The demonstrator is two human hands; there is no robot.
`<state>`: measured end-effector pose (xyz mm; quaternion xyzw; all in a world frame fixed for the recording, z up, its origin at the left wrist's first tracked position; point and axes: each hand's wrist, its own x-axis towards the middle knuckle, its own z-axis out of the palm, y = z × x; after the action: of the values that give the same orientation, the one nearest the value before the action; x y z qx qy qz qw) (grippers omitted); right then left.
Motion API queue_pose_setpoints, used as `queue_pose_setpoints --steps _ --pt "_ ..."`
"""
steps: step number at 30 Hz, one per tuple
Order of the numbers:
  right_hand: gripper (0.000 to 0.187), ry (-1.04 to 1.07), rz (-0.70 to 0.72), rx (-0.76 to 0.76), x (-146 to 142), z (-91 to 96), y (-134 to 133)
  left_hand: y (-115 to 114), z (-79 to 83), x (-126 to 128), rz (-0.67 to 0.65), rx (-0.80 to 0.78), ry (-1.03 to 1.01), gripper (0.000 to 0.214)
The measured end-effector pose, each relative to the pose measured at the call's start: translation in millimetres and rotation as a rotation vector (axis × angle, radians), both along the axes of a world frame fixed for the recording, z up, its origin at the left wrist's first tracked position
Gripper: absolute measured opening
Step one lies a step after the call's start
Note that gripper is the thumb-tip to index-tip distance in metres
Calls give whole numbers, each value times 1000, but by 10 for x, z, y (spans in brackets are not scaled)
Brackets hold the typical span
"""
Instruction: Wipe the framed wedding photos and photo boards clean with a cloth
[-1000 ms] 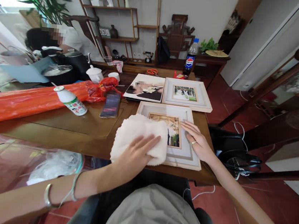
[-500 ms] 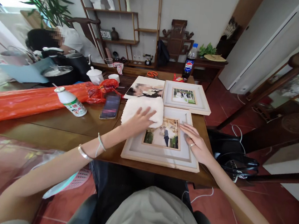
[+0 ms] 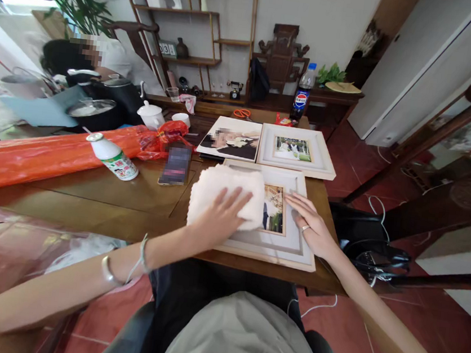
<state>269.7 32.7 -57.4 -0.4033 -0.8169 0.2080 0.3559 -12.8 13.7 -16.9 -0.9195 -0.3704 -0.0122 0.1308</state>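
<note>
White folded terry towel [image 3: 219, 193] lies on the left half of a pale wooden picture frame with a white mat [image 3: 278, 250], directly under the left hand [image 3: 218, 220]. That hand lies flat, fingers spread and released, and presses down on the cloth without closing around it. The right hand [image 3: 313, 228] is also flat and released; its fingertips rest on the frame's right border and it grasps nothing. The frame lies face up on the dark wooden bench [image 3: 130, 201], at the near edge, between the two hands. The towel is probably light, soft and limp; it would bunch under a sideways push, so a flat palm or a pinch at a folded edge suits it best. The frame appears rigid and fairly light, but its face may be glazed, which cannot be confirmed here; treat it as fragile and prone to sliding on the polished wood. Take hold at the outer wooden rails, one on each side, not on the mat or the photograph. A second white picture frame [image 3: 294, 149] lies just beyond the right hand, and a dark smartphone [image 3: 176, 164] lies beyond and left of the left hand.
</note>
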Motion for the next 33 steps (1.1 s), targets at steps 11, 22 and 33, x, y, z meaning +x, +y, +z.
queue_pose_setpoints --steps 11,22,33 --pt "50 0 21 17 22 -42 27 590 116 -11 -5 -61 101 26" --pt "50 -8 -3 -5 14 -17 18 -793 281 -145 -178 -215 -61 17" --pt "52 -16 22 27 28 -73 38 815 85 14 65 19 20 30"
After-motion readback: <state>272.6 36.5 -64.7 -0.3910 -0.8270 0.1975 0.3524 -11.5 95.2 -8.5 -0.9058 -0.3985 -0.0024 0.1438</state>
